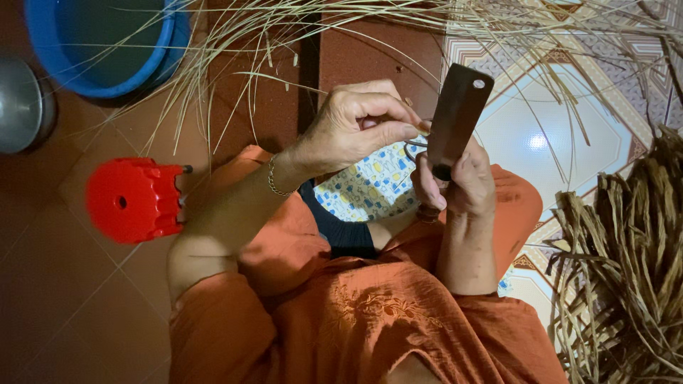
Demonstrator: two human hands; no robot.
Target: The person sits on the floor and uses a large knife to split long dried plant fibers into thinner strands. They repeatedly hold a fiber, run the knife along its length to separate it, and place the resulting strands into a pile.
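My right hand (459, 185) grips the handle of a dark, broad-bladed knife (457, 110), blade pointing up and away from me. My left hand (356, 124) is closed in a pinch right beside the blade's lower edge, fingertips touching it. A thin strip seems to sit between thumb and forefinger, but it is too small to make out. A thin bracelet (273, 179) circles my left wrist. Both hands hover over my lap, which is covered by orange clothing (370, 306) and a patterned cloth (370, 185).
Pale thin reed strips (235, 64) fan across the floor ahead. A blue plastic basin (99, 43) and a metal bowl (20, 103) stand at the far left. A red plastic stool (131, 199) lies at my left. A heap of brown dried strips (626, 263) fills the right.
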